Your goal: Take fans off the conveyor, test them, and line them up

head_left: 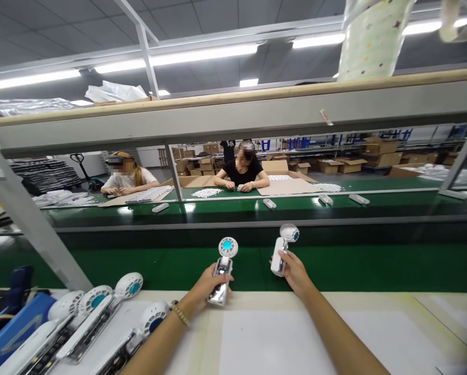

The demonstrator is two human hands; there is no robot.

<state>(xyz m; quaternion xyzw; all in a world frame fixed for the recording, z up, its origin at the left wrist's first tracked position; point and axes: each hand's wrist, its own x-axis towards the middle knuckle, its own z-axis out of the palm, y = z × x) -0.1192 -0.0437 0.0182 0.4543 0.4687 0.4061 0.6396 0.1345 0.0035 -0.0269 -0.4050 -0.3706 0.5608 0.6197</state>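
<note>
By the green belt (350,265), the left hand (205,287) grips a white round-headed plastic fan (227,247), seemingly uncased, the right hand (297,272) another fan (278,252).

Fluorescent ceiling lights (202,54) run in a line beneath a grey panelled ceiling (163,23). A shelf (233,117) with a pale wooden edge spans the workstation, carried by slanted metal posts (30,208). Below it lies a green conveyor belt (335,265), bordered at its near edge by a cream worktable (374,304). Beyond a grey rail (233,225) extends a second green surface (393,208); open cardboard boxes (350,165) stand behind, right of centre. A pallet jack (80,165) stands at left, near a pale wall (152,156).
</note>
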